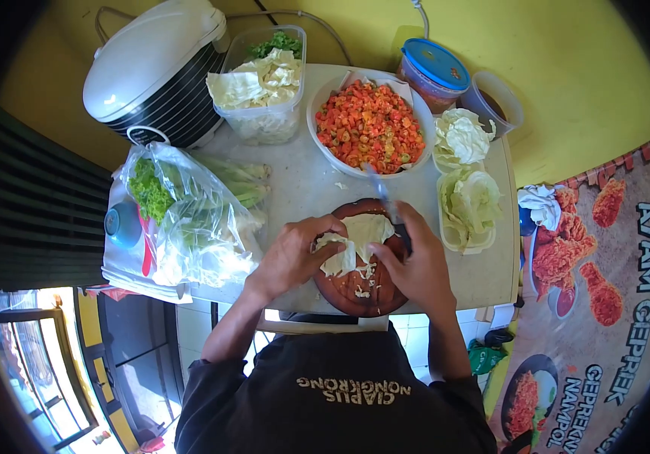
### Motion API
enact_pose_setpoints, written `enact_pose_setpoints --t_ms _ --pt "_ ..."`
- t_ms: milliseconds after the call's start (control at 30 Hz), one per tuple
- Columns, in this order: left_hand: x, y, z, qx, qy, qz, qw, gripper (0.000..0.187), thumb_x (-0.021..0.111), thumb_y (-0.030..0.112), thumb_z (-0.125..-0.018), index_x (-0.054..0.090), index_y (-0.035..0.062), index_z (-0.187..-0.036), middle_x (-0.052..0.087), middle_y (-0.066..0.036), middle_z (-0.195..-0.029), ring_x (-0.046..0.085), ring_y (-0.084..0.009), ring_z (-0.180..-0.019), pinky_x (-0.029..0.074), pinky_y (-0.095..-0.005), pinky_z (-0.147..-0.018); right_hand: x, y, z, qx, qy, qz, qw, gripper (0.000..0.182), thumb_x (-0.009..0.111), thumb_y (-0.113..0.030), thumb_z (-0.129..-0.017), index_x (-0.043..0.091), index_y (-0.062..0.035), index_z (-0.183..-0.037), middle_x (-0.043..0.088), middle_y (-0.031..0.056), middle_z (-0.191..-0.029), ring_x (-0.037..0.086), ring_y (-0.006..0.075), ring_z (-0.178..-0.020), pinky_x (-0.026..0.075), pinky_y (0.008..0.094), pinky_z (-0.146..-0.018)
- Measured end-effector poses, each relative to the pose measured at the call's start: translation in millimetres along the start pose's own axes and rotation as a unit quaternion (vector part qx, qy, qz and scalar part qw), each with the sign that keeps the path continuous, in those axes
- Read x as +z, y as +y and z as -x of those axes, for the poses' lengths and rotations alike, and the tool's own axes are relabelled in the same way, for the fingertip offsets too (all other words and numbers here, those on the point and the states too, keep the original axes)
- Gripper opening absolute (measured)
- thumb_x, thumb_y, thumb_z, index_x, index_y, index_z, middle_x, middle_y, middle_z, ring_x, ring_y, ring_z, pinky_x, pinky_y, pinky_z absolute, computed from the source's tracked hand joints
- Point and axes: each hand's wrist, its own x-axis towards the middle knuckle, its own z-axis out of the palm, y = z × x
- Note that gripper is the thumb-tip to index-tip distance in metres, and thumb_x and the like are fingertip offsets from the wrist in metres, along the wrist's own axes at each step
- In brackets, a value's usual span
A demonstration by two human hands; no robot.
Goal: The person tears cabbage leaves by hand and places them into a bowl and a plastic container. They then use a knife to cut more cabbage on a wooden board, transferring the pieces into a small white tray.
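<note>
A round brown wooden cutting board (379,301) lies at the table's front edge, with pale cabbage leaves (370,228) and small scraps on it. Over its left side, my left hand (300,253) is closed, pinching a piece of cabbage leaf between thumb and fingers. My right hand (418,261) is wrapped round a knife (379,186), whose blurred blade points away from me toward the bowl. The right thumb touches the edge of the leaf on the board. Much of the knife handle is hidden in that hand.
Behind the board stands a white bowl (316,125) of chopped red-orange vegetables. A clear tub (264,125) of cabbage and a rice cooker (155,76) are back left, with bagged greens (204,204) nearer. On the right are leaf-filled containers (467,208) and a blue-lidded tub (435,68).
</note>
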Motion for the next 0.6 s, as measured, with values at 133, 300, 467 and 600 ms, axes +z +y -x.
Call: enact_pose_setpoints --t_ms 133,300,467,600 --pt "-3 -4 2 0.054 -0.020 0.042 0.997 0.019 0.072 0.001 -0.087 0.066 0.0022 -0.104 0.073 -0.008 -0.100 0.070 -0.0186 -0.093 0.053 -0.0315 -0.085 7 20 -21 -0.093 -0.088 0.008 0.992 0.061 0.080 -0.012 -0.079 0.053 0.0012 -0.133 0.066 0.0209 -0.112 0.067 0.0319 -0.099 0.052 0.0366 -0.086" --pt "-13 -11 16 -0.072 0.036 0.177 0.981 0.021 0.074 0.002 -0.087 0.065 0.0022 -0.106 0.072 -0.007 -0.102 0.068 -0.0145 -0.094 0.054 -0.0292 -0.082 2 7 -23 0.079 -0.160 -0.033 0.983 0.058 0.079 -0.008 -0.077 0.055 -0.0031 -0.130 0.065 0.0210 -0.111 0.066 0.0370 -0.098 0.052 0.0414 -0.085" --pt "-4 -4 9 -0.054 0.043 0.282 0.957 0.016 0.073 -0.004 -0.086 0.066 -0.0001 -0.099 0.067 -0.015 -0.117 0.065 -0.0169 -0.106 0.055 -0.0324 -0.089 14 25 -23 -0.019 -0.098 -0.034 0.994 0.045 0.074 -0.008 -0.082 0.059 -0.0013 -0.124 0.068 0.0188 -0.100 0.066 0.0361 -0.088 0.052 0.0410 -0.079" --pt "16 9 -11 -0.023 0.057 0.027 0.998 0.017 0.079 0.008 -0.082 0.068 0.0040 -0.096 0.058 -0.018 -0.133 0.066 -0.0260 -0.106 0.053 -0.0342 -0.091 8 20 -23 0.034 -0.089 -0.049 0.994 0.030 0.067 -0.009 -0.090 0.060 0.0006 -0.117 0.068 0.0178 -0.086 0.066 0.0380 -0.077 0.052 0.0376 -0.072"
